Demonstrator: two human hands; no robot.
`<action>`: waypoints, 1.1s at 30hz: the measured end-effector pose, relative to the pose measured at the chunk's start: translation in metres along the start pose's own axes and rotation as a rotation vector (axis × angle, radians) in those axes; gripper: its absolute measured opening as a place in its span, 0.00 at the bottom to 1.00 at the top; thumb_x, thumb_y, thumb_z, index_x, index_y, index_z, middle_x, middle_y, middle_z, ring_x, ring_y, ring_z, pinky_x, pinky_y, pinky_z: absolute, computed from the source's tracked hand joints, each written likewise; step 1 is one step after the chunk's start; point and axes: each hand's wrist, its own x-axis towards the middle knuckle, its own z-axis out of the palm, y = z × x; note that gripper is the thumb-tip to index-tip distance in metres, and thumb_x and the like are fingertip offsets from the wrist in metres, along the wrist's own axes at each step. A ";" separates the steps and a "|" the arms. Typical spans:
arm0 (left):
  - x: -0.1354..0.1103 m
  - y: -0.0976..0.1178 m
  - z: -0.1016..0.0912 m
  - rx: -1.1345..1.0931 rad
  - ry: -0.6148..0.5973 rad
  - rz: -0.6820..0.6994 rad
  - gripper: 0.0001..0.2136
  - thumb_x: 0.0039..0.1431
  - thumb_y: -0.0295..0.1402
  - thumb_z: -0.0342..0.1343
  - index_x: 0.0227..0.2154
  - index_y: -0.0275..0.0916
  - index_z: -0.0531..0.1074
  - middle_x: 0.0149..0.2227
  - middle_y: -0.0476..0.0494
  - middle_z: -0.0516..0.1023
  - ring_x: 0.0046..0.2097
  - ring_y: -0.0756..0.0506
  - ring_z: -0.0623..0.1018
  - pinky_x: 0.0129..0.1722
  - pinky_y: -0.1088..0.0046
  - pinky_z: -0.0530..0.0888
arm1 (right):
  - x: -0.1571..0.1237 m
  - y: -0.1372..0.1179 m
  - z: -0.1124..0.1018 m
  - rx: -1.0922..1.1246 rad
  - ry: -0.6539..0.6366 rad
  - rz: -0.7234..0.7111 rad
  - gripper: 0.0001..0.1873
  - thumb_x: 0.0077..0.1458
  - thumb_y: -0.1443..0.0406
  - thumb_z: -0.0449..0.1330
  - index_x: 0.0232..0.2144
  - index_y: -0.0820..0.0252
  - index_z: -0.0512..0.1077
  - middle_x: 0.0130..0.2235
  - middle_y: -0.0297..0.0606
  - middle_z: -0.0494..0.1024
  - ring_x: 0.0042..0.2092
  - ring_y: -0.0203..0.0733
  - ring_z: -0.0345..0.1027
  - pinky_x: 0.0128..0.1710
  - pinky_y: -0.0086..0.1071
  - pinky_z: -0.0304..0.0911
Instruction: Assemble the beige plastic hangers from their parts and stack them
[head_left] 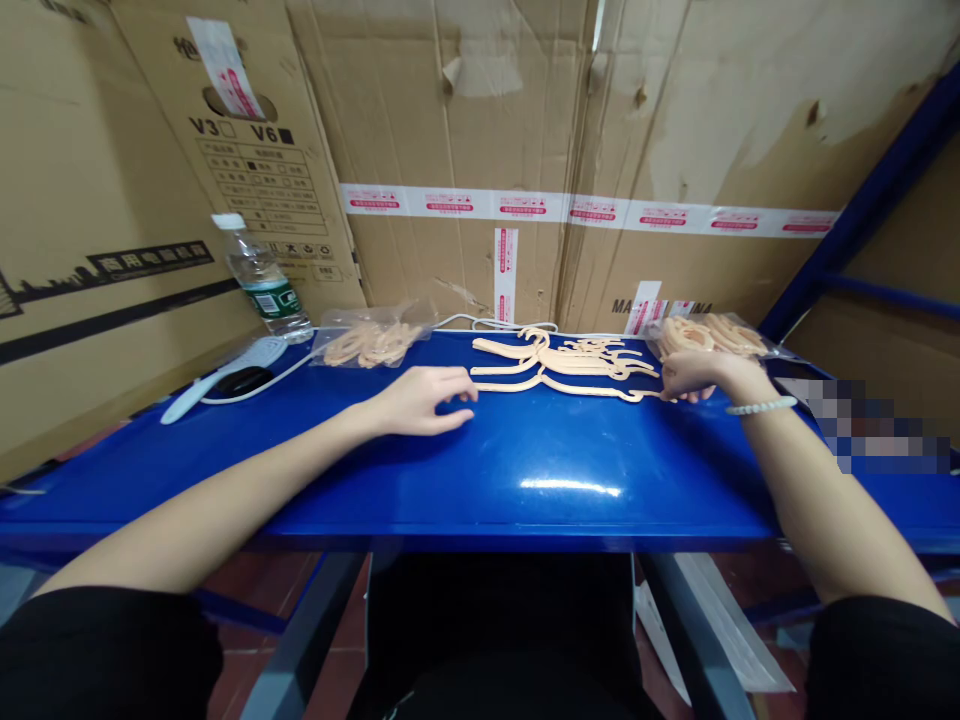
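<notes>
Several beige plastic clothes hangers (pixel 510 385) lie spread on the blue table, their arms pointing left and right. My left hand (pixel 431 400) is beside their left ends, with thumb and fingers apart and curved; the fingertips come close to the nearest hanger, and I cannot tell if they touch it. At the right ends, my right hand (pixel 688 375) has its fingers curled together at the tip of the front hanger. Part of that grip is hidden. A pale beaded bracelet circles the right wrist.
Clear bags of beige parts lie at the left (pixel 375 340) and right (pixel 724 335). A water bottle (pixel 266 285), a light-blue brush-like object (pixel 225 375) and a black object (pixel 244 381) are at far left. Cardboard (pixel 465 120) walls the back; a blue post (pixel 847 190) rises at right.
</notes>
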 end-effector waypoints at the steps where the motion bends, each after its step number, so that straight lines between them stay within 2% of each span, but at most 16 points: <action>1: 0.001 0.009 0.005 0.004 -0.023 0.043 0.08 0.66 0.36 0.53 0.41 0.38 0.73 0.38 0.45 0.78 0.38 0.47 0.77 0.38 0.73 0.69 | 0.000 0.001 -0.001 -0.010 0.024 -0.006 0.05 0.53 0.69 0.62 0.27 0.66 0.77 0.27 0.44 0.79 0.28 0.41 0.73 0.28 0.32 0.64; 4: 0.004 0.025 0.018 0.015 -0.072 0.131 0.10 0.68 0.39 0.52 0.43 0.39 0.73 0.43 0.43 0.79 0.43 0.45 0.78 0.41 0.72 0.70 | 0.005 0.002 -0.003 -0.065 0.190 -0.069 0.08 0.55 0.72 0.58 0.29 0.67 0.78 0.30 0.48 0.81 0.31 0.43 0.73 0.31 0.32 0.63; 7: 0.004 0.027 0.023 0.009 -0.069 0.140 0.11 0.69 0.40 0.52 0.44 0.39 0.73 0.45 0.42 0.78 0.44 0.45 0.78 0.43 0.71 0.71 | 0.014 -0.003 -0.001 -0.109 0.415 -0.146 0.13 0.59 0.72 0.54 0.38 0.67 0.79 0.42 0.52 0.82 0.41 0.47 0.75 0.39 0.33 0.63; 9: 0.003 0.025 0.023 0.012 -0.059 0.132 0.10 0.70 0.39 0.51 0.44 0.40 0.74 0.44 0.43 0.78 0.44 0.45 0.78 0.43 0.71 0.71 | 0.021 -0.009 0.003 -0.115 0.513 -0.177 0.16 0.62 0.71 0.52 0.44 0.66 0.78 0.48 0.52 0.81 0.46 0.49 0.75 0.42 0.33 0.63; 12: 0.003 0.023 0.023 0.056 -0.038 0.146 0.09 0.69 0.36 0.51 0.43 0.40 0.74 0.44 0.43 0.78 0.43 0.45 0.78 0.41 0.71 0.71 | 0.030 -0.018 0.012 -0.095 0.615 -0.270 0.17 0.63 0.70 0.50 0.46 0.65 0.78 0.48 0.50 0.82 0.47 0.49 0.76 0.45 0.33 0.66; 15: 0.003 0.026 0.024 0.119 -0.016 0.183 0.09 0.69 0.32 0.48 0.43 0.39 0.73 0.43 0.43 0.79 0.42 0.46 0.78 0.38 0.72 0.71 | 0.039 -0.025 0.017 -0.109 0.691 -0.386 0.19 0.60 0.73 0.51 0.48 0.65 0.77 0.48 0.49 0.82 0.49 0.48 0.76 0.49 0.33 0.67; 21: 0.004 0.033 0.025 0.306 -0.014 0.310 0.11 0.68 0.27 0.45 0.41 0.36 0.73 0.39 0.42 0.79 0.38 0.45 0.78 0.34 0.70 0.70 | 0.056 -0.035 0.009 -0.203 0.647 -0.443 0.29 0.53 0.79 0.50 0.56 0.71 0.73 0.51 0.54 0.80 0.53 0.51 0.73 0.53 0.36 0.66; 25: 0.004 0.034 0.026 0.328 -0.006 0.344 0.10 0.68 0.26 0.45 0.40 0.36 0.72 0.37 0.42 0.78 0.37 0.45 0.77 0.33 0.70 0.70 | 0.064 -0.042 0.000 -0.213 0.600 -0.451 0.32 0.51 0.80 0.51 0.58 0.65 0.72 0.54 0.50 0.79 0.56 0.50 0.71 0.55 0.37 0.65; 27: 0.005 0.034 0.027 0.294 0.004 0.326 0.09 0.67 0.26 0.46 0.41 0.37 0.72 0.38 0.43 0.78 0.38 0.46 0.78 0.35 0.71 0.71 | 0.069 -0.045 -0.001 -0.217 0.566 -0.449 0.32 0.51 0.80 0.53 0.57 0.63 0.73 0.55 0.48 0.78 0.57 0.49 0.71 0.56 0.35 0.65; 33: 0.005 0.033 0.029 0.228 0.011 0.280 0.10 0.67 0.27 0.45 0.42 0.38 0.72 0.39 0.43 0.79 0.38 0.46 0.78 0.35 0.71 0.71 | 0.083 -0.052 0.001 -0.211 0.501 -0.369 0.26 0.53 0.78 0.56 0.54 0.64 0.76 0.53 0.53 0.79 0.52 0.51 0.76 0.48 0.34 0.69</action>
